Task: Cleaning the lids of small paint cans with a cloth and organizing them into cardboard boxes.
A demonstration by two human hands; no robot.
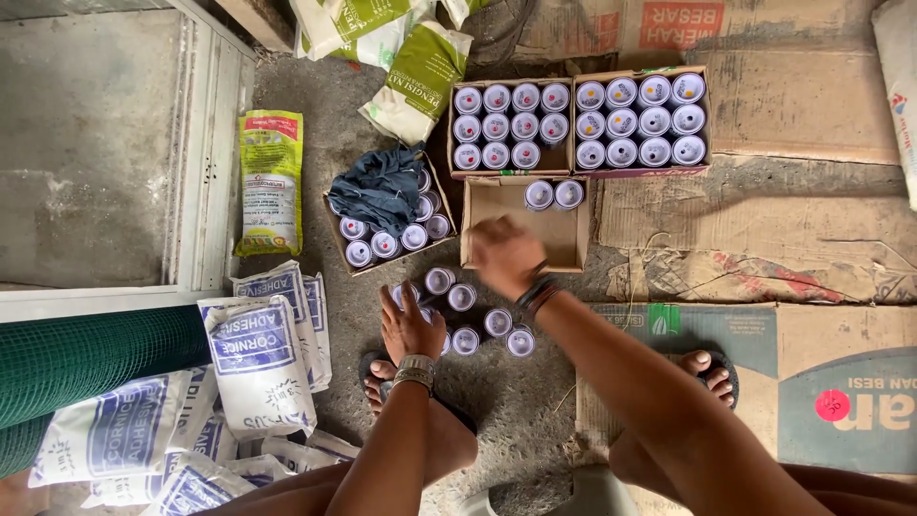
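Under spread left fingers (409, 325), loose cans (465, 340); right fingers' (504, 254) grip blurred, over box (523, 225).

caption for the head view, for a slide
Left hand rests on loose spray cans on the floor; right hand hovers over a nearly empty carton.

A hardware storeroom: boxed spray cans (511, 126), adhesive sacks (256, 358), flattened cardboard (802, 205) and wire mesh (86, 358) crowd the concrete floor (521, 406).

Head cam, straight down, close over floor (535, 401).
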